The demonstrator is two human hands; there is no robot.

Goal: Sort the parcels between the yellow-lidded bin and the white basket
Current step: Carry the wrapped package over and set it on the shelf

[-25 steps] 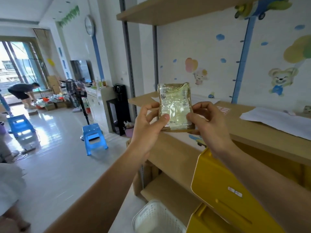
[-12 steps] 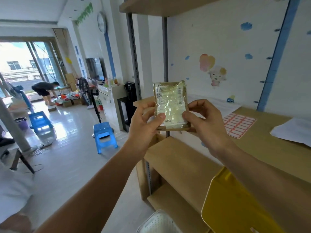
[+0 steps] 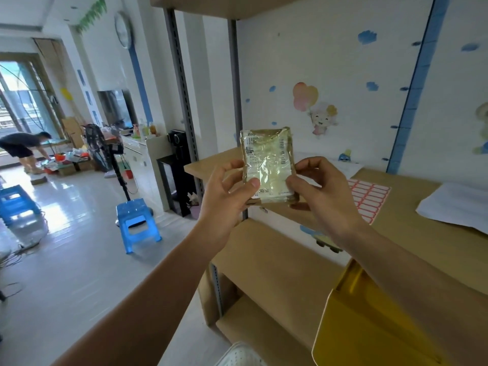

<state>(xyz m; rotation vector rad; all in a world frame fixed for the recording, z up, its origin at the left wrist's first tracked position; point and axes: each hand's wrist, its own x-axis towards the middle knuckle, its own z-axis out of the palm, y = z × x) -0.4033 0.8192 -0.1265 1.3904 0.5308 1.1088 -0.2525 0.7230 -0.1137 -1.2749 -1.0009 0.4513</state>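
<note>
I hold a taped parcel (image 3: 268, 167) upright, left hand (image 3: 224, 196) and right hand (image 3: 320, 192) pinching its sides, apparently reading its label before choosing yellow-lidded bin (image 3: 369, 320) or white basket (image 3: 241, 356).

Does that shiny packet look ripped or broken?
No tear shows. The parcel is wrinkled under glossy tape, held upright between the left hand and right hand. Its label is too blurred to read.

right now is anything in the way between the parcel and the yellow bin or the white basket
Nothing visible blocks it. The parcel is pinched between the left hand and the right hand, up in open air. The yellow bin sits below right and the white basket shows only its rim at the bottom edge; whether either is open cannot be told.
</note>
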